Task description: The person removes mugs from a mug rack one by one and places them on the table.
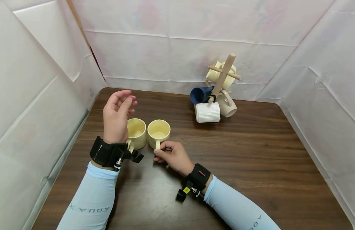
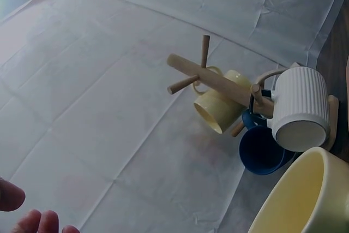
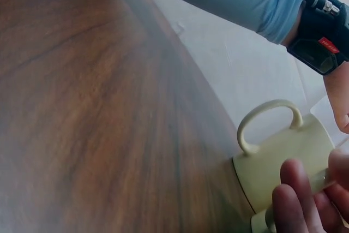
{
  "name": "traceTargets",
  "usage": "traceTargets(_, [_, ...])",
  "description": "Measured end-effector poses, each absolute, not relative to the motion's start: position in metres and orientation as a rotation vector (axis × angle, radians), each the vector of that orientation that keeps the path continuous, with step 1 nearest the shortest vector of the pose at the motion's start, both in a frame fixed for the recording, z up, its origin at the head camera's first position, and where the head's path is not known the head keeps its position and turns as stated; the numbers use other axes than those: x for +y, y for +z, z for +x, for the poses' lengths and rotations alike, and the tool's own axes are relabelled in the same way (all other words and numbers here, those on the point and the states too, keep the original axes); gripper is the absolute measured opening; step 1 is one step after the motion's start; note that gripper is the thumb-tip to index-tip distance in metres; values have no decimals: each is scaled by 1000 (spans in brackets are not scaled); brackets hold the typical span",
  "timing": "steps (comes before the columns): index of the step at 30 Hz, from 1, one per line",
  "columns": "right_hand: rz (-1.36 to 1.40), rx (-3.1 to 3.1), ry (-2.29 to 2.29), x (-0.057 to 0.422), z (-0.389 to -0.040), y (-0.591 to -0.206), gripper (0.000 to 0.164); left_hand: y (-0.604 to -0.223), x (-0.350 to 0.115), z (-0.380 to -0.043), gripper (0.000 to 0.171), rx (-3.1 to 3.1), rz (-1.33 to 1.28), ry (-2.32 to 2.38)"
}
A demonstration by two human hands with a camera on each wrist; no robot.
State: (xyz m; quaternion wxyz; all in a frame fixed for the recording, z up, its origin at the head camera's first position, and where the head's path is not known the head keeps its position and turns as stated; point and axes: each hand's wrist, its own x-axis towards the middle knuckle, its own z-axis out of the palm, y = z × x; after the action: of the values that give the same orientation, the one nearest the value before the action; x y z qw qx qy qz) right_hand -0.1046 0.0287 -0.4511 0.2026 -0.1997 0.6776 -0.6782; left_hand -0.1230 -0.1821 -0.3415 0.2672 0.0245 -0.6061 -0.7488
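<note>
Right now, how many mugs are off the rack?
2: left yellow mug, partly behind the left hand; right yellow mug, next to it, handle pinched by the right hand.

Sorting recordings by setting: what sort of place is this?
Probably a makeshift recording booth: pale sheeting screens a wood-grain table on three sides, and black wrist cameras are strapped on.

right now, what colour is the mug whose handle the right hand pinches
The mug is pale yellow; best seen in the head view.
</note>
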Motion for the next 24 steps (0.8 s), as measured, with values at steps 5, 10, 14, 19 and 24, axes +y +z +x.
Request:
traceTargets(5, [-653, 1974, -1759, 40, -110, -445, 16, -343, -178, -124, 19, -1643, 49, -2037])
traceTargets(10, [-829, 2213, -1558, 66, -130, -417, 17, -344, -172, -123, 22, -1671, 39, -2041])
traceTargets(14, [-900, 2451, -1548, 89, -158, -366, 17, -345, -174, -122, 22, -1695, 44, -2029])
traceTargets(19, [-847, 2726, -1612, 119, -196, -301, 23, -349, -180, -117, 18, -1710, 75, -2000])
traceTargets(24, [-646, 2831, -1722, 147, -226, -265, 31, -353, -185, -113, 19, -1729, 102, -1992])
